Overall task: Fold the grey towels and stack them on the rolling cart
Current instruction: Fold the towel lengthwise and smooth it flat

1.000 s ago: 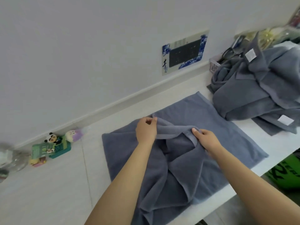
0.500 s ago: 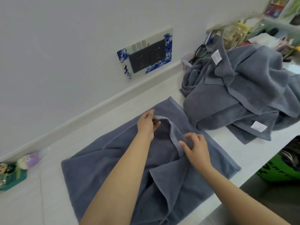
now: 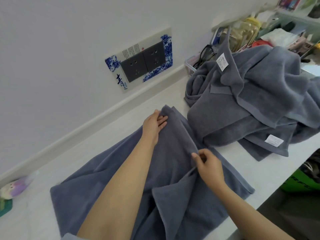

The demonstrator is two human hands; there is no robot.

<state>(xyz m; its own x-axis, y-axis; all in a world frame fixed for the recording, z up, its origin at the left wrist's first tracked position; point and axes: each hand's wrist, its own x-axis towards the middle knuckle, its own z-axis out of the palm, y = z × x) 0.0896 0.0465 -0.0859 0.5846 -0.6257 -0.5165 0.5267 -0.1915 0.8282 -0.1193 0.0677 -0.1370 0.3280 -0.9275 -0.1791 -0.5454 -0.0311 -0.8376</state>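
Note:
A grey towel (image 3: 97, 186) lies spread on the white counter (image 3: 256, 168), one end folded over itself. My left hand (image 3: 153, 126) pinches the folded edge at the towel's far corner. My right hand (image 3: 207, 164) pinches the same edge lower down, nearer to me. A ridge of cloth runs between the two hands. To the right sits a heap of unfolded grey towels (image 3: 251, 104) with white labels. No rolling cart is in view.
A wall with a blue-patterned socket plate (image 3: 140, 61) runs behind the counter. Glasses in a small basket (image 3: 206, 54) and cluttered jars stand behind the heap. Small toys (image 3: 15, 187) lie at the far left. A green object (image 3: 301, 182) sits below the counter's right edge.
Both hands have carried the towel's edge rightward and away, laying it over the towel's right end. The view has shifted right, so the toys slid to the left border.

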